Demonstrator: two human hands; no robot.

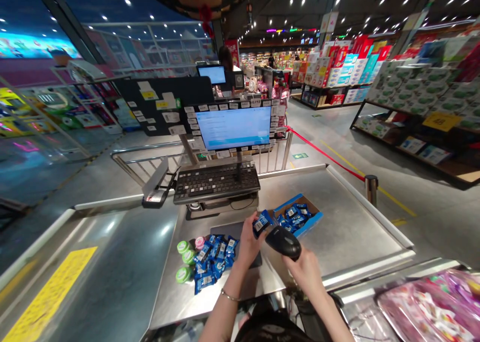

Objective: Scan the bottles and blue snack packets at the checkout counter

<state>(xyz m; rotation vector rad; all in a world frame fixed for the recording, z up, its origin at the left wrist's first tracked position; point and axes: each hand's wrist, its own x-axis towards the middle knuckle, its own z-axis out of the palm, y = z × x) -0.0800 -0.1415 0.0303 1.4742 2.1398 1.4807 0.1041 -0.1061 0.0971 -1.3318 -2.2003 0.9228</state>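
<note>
Between the fingers of my left hand (249, 239) is a small blue packet (262, 223), its white barcode label facing up. My right hand (305, 266) grips a black barcode scanner (283, 242), whose head points toward that packet and sits close to it. Just behind the scanner, an open blue-edged cardboard box (314, 224) holds several similar blue packets (296, 215). To the left of my left hand lies a loose pile of blue packets (215, 256) on the metal counter. Beside the pile stand several small green-lidded tubs (183, 275) and one pink-lidded tub (199, 242).
A black keyboard (217, 181) sits below a lit monitor (234, 127) framed with paper labels. Left of the keyboard is a dark device (155, 194) on the counter. A yellow sheet (52, 294) lies at left. Plastic-wrapped goods (431, 307) fill the lower right. A red belt (326, 154) runs to a post (371, 188).
</note>
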